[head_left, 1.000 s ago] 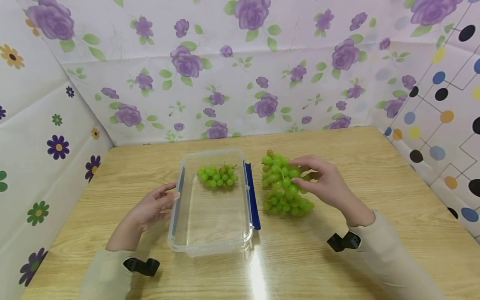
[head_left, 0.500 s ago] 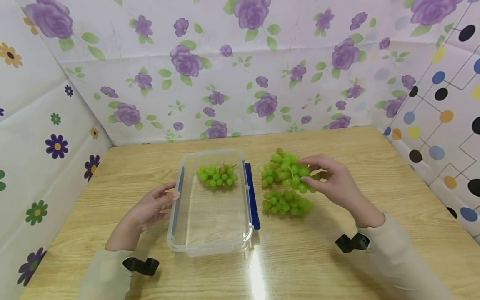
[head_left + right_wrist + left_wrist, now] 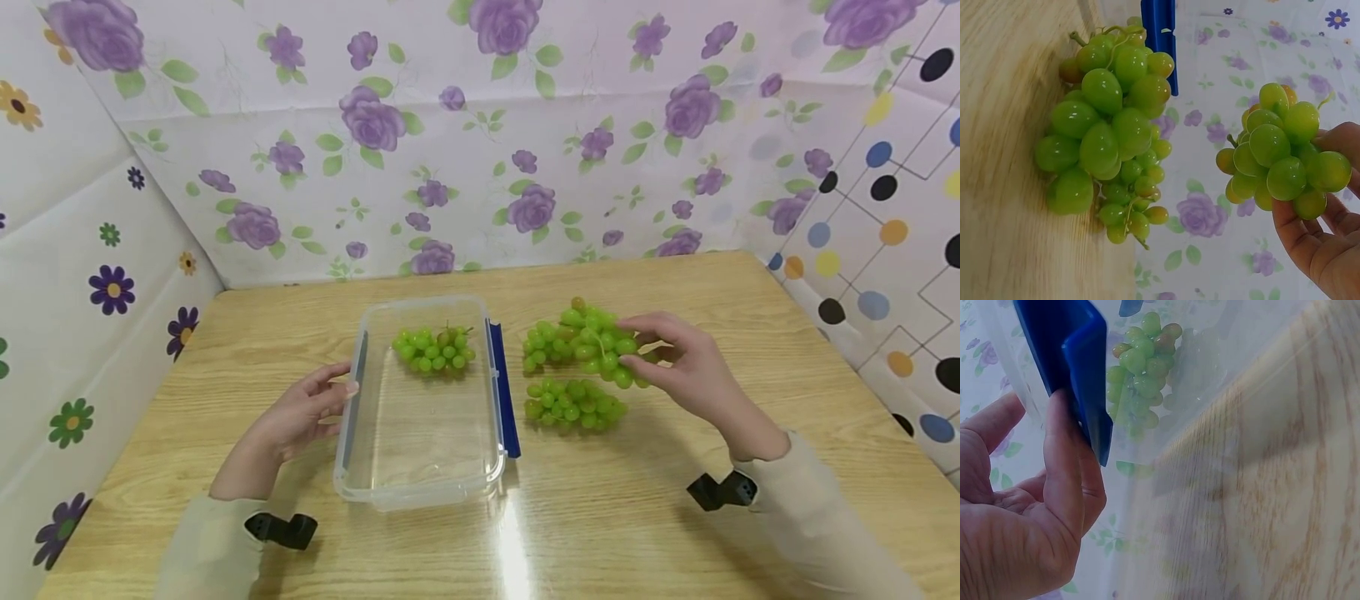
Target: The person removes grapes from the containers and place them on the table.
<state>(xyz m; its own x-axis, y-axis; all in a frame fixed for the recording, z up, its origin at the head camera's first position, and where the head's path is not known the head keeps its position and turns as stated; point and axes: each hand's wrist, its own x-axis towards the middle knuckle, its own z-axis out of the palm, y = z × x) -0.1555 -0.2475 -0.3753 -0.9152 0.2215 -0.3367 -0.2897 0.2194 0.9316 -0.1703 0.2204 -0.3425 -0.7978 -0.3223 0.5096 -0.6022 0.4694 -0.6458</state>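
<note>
A clear plastic food container (image 3: 420,492) with blue side flaps stands on the table. Inside it, toward the back, lies a bunch of green grapes (image 3: 435,350). My left hand (image 3: 300,412) touches the container's left side; in the left wrist view, fingertips rest against the blue flap (image 3: 1085,356), not wrapped around it. My right hand (image 3: 686,367) pinches another bunch of grapes (image 3: 1272,147) between thumb and fingers, held up above the table. Two more bunches, a rear one (image 3: 547,343) and a front one (image 3: 573,406), lie right of the container.
The wooden table (image 3: 600,517) is bordered by a floral sheet (image 3: 450,167) behind, a flowered sheet on the left and a dotted one on the right. The container's right blue flap (image 3: 504,392) sticks out toward the loose bunches.
My right hand has moved right with its bunch of grapes, drawing it away from the front bunch and uncovering the rear one. The left hand and container stay in place.
</note>
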